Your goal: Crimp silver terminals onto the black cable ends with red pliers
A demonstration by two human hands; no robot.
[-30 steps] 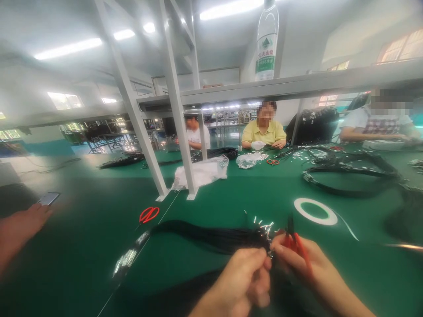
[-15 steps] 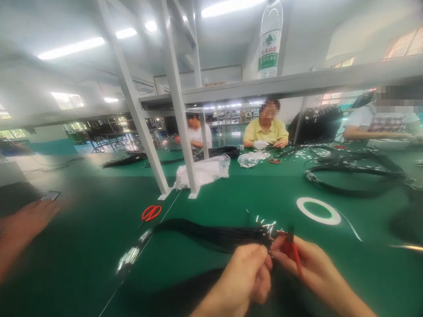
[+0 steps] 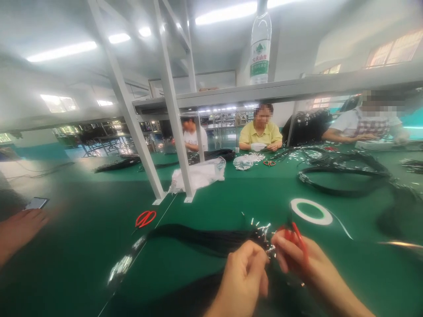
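Observation:
A long bundle of thin black wires (image 3: 198, 237) with shiny metal tips lies across the green table (image 3: 231, 202). My left hand (image 3: 243, 279) is closed, pinching the bundle's tip end at the bottom centre. Right beside it, my right hand (image 3: 300, 259) is closed on red-handled scissors (image 3: 297, 235), whose handles stick up between its fingers. The two hands almost touch at the silver wire tips (image 3: 264, 231).
Red scissors (image 3: 145, 218) lie left of the bundle. A white tape ring (image 3: 310, 211) sits right. Loops of black cable (image 3: 343, 176), a white plastic bag (image 3: 198, 174), shelf posts (image 3: 172, 123) and a water bottle (image 3: 259, 44) stand behind. Another person's hand (image 3: 20, 229) rests left near a phone (image 3: 36, 203). Three people sit opposite.
The view drifted slightly. My hands stayed together at the wire tips, with the scissors shifting a little in my right hand. The other person's hand at left pulled back a bit.

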